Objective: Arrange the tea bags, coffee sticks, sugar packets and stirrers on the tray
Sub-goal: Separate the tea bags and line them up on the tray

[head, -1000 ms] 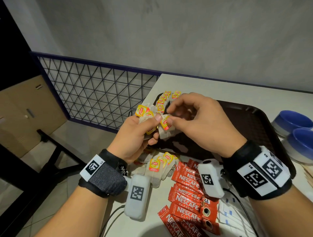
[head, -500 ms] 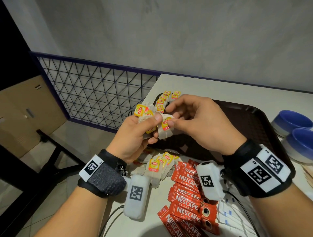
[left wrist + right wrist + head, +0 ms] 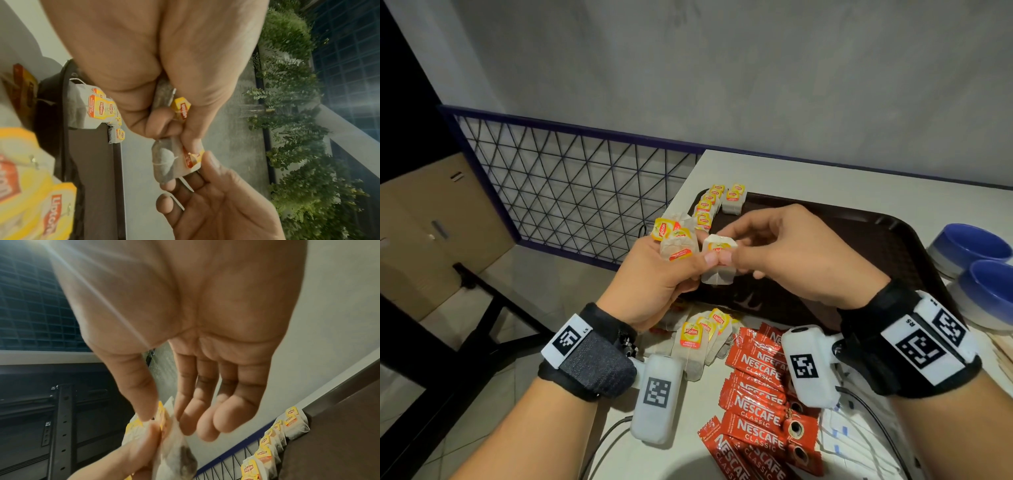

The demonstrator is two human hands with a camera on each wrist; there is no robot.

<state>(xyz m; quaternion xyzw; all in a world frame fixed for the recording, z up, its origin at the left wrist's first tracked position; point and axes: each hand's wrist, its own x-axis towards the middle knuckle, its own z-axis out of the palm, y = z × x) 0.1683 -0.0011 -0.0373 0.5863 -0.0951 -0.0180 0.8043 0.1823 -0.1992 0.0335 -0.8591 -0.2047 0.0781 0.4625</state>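
Both hands meet just above the near left corner of the tray (image 3: 893, 240), sharing one tea bag (image 3: 717, 263). The left hand (image 3: 654, 284) has its grip clenched around a small bunch of tea bags (image 3: 674, 240), their yellow tags sticking up past the knuckles, while its thumb presses the shared bag from the left. The right hand (image 3: 798, 253) pinches that same bag's tag between thumb and forefinger; from the right wrist view the other fingers (image 3: 224, 418) hang loosely curled and hold nothing.

Along the far left edge of the dark brown tray, a row of tea bags (image 3: 710, 205) already lies in an overlapping line, with one more beside it at the far end. More loose tea bags (image 3: 698, 342) sit in a pile on the white tabletop (image 3: 825, 178), under the left wrist. Just to their right lies a heap of red coffee sticks (image 3: 760, 404), and white sugar packets (image 3: 839, 442) peek out beside those, partly hidden by the right wrist. Two blue bowls (image 3: 976, 270) stand on the tabletop to the right of the tray.
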